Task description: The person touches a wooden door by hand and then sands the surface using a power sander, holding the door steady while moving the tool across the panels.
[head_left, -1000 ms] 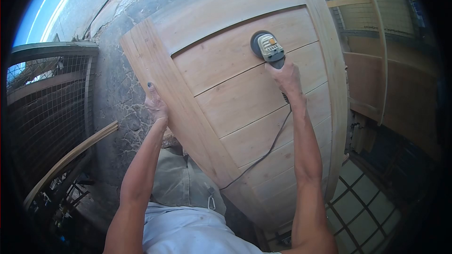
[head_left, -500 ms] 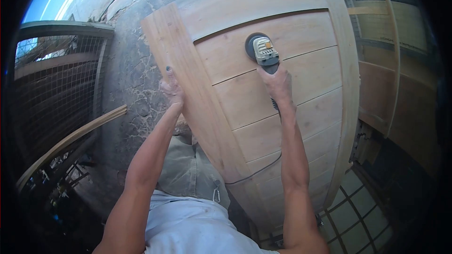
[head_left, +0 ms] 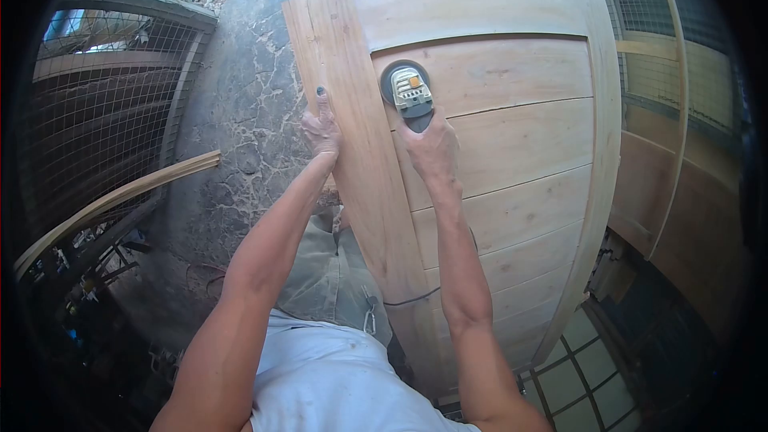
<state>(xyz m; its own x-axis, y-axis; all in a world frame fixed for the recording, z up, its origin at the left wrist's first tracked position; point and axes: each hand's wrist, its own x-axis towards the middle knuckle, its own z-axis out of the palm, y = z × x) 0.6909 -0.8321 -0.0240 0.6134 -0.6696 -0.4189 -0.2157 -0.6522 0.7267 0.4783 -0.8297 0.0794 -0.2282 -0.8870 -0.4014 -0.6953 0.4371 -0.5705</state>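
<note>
A pale wooden door (head_left: 512,140) with inset horizontal planks lies in front of me. My right hand (head_left: 432,144) is wrapped round the handle of a disc sander (head_left: 412,90), which has a cream head, a dark round pad and an orange button. The pad rests on the top plank, close against the door's left frame board. My left hand (head_left: 322,134) grips the outer edge of that board, one digit laid along the top. Its other fingers are partly hidden at the edge. A dark cord (head_left: 412,300) runs over the door below my right forearm.
Cracked concrete floor (head_left: 240,96) lies to the left and beyond the door. A mesh-covered frame (head_left: 112,104) and a long wooden strip (head_left: 120,202) are at the left. Wooden boards (head_left: 672,184) stand at the right, above floor tiles (head_left: 596,364).
The sander has moved left across the top plank to the frame board, with my right hand on it. My left hand stays on the door's edge; the whole view has shifted slightly.
</note>
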